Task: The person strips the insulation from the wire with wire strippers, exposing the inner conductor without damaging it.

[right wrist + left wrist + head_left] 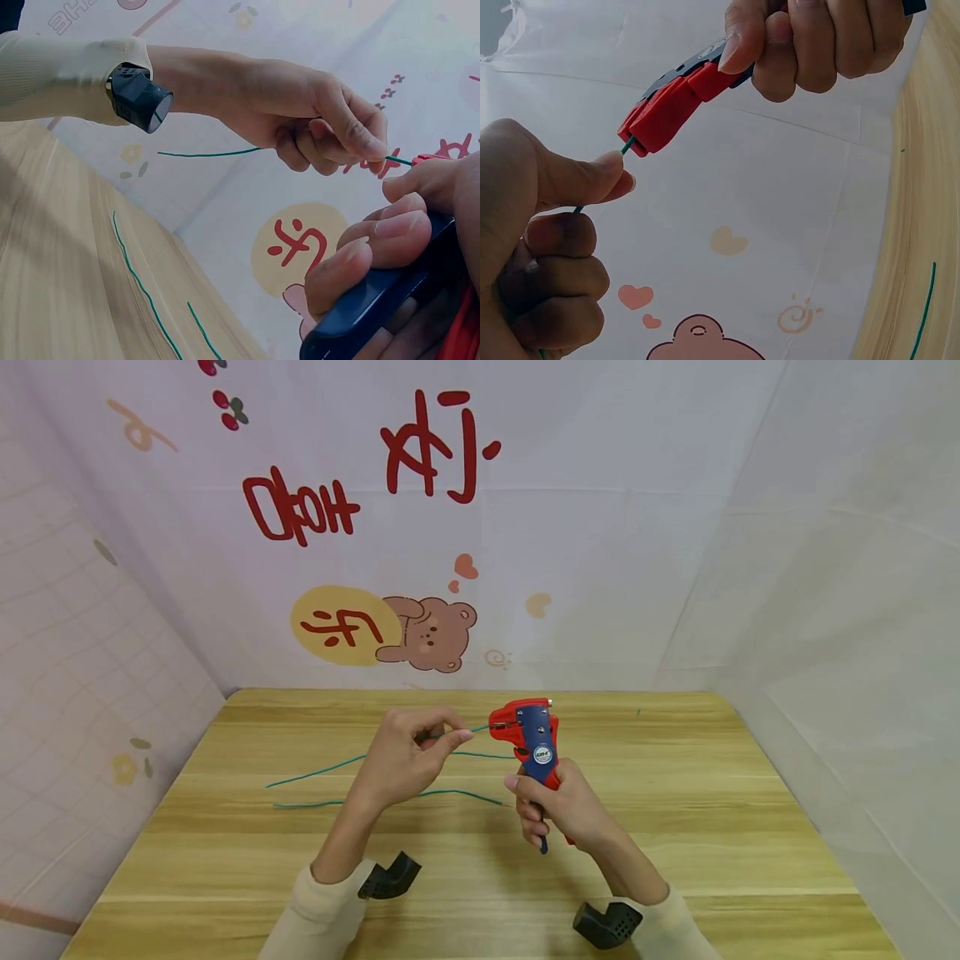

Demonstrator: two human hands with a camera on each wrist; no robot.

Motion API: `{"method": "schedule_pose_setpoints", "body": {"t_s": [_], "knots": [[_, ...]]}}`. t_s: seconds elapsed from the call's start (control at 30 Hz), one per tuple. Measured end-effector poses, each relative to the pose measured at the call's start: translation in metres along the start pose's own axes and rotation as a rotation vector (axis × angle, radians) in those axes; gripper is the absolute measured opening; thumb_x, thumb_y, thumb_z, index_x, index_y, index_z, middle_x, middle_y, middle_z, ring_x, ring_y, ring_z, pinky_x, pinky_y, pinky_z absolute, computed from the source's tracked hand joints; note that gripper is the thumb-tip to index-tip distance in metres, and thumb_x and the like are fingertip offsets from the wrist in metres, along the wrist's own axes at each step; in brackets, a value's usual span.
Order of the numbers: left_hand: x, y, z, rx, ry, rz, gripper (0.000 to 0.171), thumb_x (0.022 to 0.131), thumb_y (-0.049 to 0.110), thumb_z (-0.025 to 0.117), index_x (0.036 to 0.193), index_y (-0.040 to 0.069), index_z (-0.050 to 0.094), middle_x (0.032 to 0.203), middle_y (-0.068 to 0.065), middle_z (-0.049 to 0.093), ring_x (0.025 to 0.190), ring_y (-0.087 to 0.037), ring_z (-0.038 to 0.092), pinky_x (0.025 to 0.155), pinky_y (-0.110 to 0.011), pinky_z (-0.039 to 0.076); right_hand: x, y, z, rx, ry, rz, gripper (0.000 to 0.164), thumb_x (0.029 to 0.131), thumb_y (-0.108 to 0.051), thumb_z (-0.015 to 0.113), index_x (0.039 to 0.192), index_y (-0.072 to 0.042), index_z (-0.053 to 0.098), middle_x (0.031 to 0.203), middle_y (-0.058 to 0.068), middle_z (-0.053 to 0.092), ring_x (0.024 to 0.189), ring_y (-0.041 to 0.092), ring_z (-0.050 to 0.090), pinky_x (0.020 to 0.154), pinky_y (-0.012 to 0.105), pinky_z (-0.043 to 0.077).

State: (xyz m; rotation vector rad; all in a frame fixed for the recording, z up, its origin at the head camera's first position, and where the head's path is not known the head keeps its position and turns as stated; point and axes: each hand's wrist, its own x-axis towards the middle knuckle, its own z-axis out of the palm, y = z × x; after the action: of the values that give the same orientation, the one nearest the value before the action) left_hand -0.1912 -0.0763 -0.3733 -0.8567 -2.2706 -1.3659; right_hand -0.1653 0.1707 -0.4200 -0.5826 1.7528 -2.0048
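Observation:
A red and blue wire stripper [538, 739] is held up over the table, its handles gripped by my right hand [558, 802]. Between thumb and index finger, my left hand [408, 756] pinches a thin green wire [480, 728] close to its end. That end sits in the stripper's red nose [656, 124]; the tip inside is hidden. From the left hand's other side the wire's tail [210, 154] trails off through the air. Two more green wires, a nearer wire [468, 792] and a farther wire [487, 756], lie on the table, partly hidden behind the left hand and forearm.
The wooden table [675, 860] ends at a printed white cloth [600, 527] behind, with cloth at both sides too. A tiny green scrap [638, 712] lies near the table's back right. Black wrist cameras [390, 875] sit on both sleeves.

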Motion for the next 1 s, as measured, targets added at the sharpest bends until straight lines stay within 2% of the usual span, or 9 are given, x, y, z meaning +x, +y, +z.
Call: {"method": "schedule_pose_setpoints", "body": {"t_s": [0.2, 0.33, 0.63, 1.0], "knots": [[0.0006, -0.0003, 0.0002, -0.019, -0.002, 0.007, 0.015, 0.094, 0.013, 0.075, 0.080, 0.020, 0.074, 0.054, 0.007, 0.035, 0.049, -0.003, 0.029, 0.050, -0.020, 0.023, -0.0001, -0.0013, -0.0003, 0.008, 0.018, 0.029, 0.028, 0.104, -0.017, 0.058, 0.085, 0.000, 0.047, 0.058, -0.001, 0.047, 0.044, 0.012, 0.045, 0.045, 0.028, 0.048], [0.0011, -0.0008, -0.0021, -0.033, -0.007, -0.013, 0.015, 0.094, 0.014, 0.075, 0.080, 0.020, 0.074, 0.055, 0.008, 0.034, 0.049, -0.003, 0.028, 0.050, -0.020, 0.023, -0.0003, -0.0028, 0.0005, 0.008, 0.021, 0.032, 0.028, 0.104, -0.017, 0.059, 0.085, 0.000, 0.048, 0.058, -0.001, 0.048, 0.045, 0.012, 0.045, 0.045, 0.028, 0.048], [0.0009, -0.0030, -0.0062, -0.056, -0.012, -0.030, 0.020, 0.092, 0.008, 0.076, 0.077, 0.021, 0.072, 0.055, 0.008, 0.034, 0.050, -0.004, 0.027, 0.051, -0.020, 0.022, 0.0012, -0.0042, 0.0022, -0.004, 0.017, 0.020, 0.029, 0.104, -0.017, 0.058, 0.084, 0.001, 0.049, 0.058, -0.001, 0.051, 0.045, 0.012, 0.047, 0.046, 0.028, 0.050], [0.0022, -0.0034, -0.0086, -0.069, -0.030, -0.047, 0.019, 0.093, 0.011, 0.075, 0.077, 0.020, 0.073, 0.056, 0.009, 0.034, 0.050, -0.004, 0.027, 0.050, -0.021, 0.022, 0.0019, -0.0039, -0.0003, -0.046, 0.026, 0.008, 0.034, 0.105, -0.018, 0.058, 0.080, 0.004, 0.051, 0.059, 0.000, 0.054, 0.045, 0.014, 0.051, 0.047, 0.031, 0.053]]}}
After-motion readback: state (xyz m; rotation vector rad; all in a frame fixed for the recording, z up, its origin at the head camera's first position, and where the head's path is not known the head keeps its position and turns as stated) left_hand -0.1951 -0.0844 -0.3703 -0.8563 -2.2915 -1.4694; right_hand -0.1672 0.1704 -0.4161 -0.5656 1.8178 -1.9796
